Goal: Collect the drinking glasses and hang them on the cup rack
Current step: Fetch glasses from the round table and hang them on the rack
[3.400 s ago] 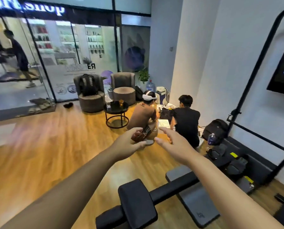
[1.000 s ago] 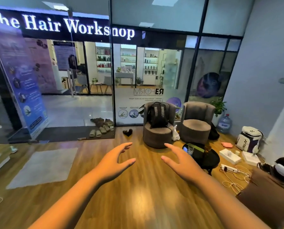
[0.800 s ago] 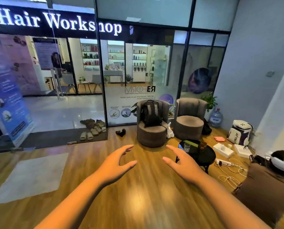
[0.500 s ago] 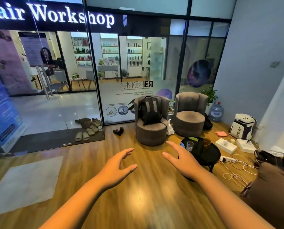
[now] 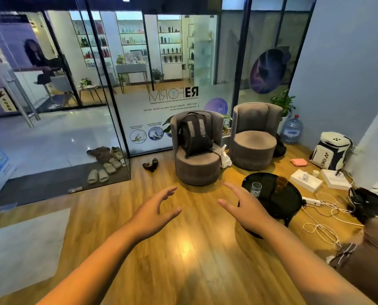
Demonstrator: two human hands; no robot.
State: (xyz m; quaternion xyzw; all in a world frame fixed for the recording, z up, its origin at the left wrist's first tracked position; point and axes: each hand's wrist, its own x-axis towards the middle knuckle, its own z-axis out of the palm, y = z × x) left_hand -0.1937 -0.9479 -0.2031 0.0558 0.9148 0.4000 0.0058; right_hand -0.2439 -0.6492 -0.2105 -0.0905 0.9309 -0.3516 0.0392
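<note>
Left hand: my left hand (image 5: 156,213) hangs over the wood floor, fingers loosely spread, holding nothing.
Right hand: my right hand (image 5: 244,208) is likewise released, empty.
Glasses: a clear drinking glass (image 5: 255,189) sits at two o'clock just beyond my right fingertips; an amber drinking glass (image 5: 281,183) stands further out.
Table: both stand on the round black side table (image 5: 291,202).

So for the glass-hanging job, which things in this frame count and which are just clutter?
Job:
clear glass
amber glass
black round table they stand on
left hand, right hand, both empty
No cup rack in view.

Clutter:
black backpack
armchairs
water jug
white sports bag
tissue box
cables
</note>
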